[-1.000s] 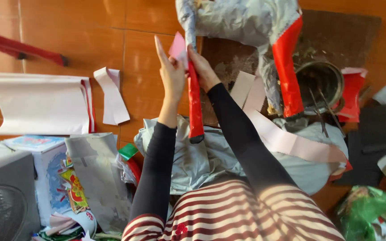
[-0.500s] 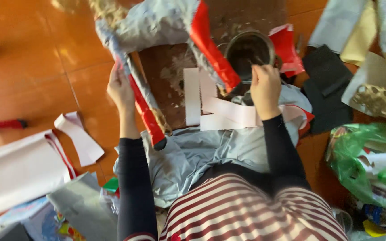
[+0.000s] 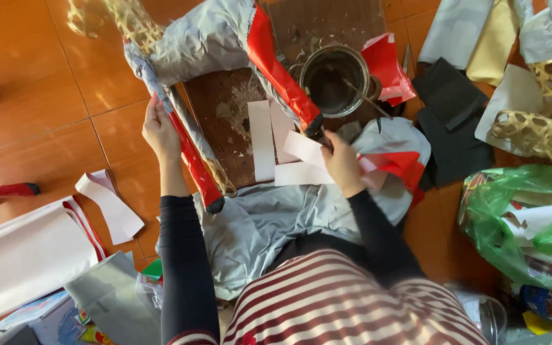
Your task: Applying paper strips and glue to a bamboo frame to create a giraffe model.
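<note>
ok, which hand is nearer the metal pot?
Right. The right hand sits just below the pot, on white paper strips. The left hand is far off, gripping a red leg.

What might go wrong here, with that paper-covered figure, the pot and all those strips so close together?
1. The left hand alone grips one red leg of the paper-covered figure; it might tip toward the pot.
2. The right hand works over loose white strips beside that pot, so anything spilled could soil them.
3. Grey paper on the lap may crease or tear.
</note>
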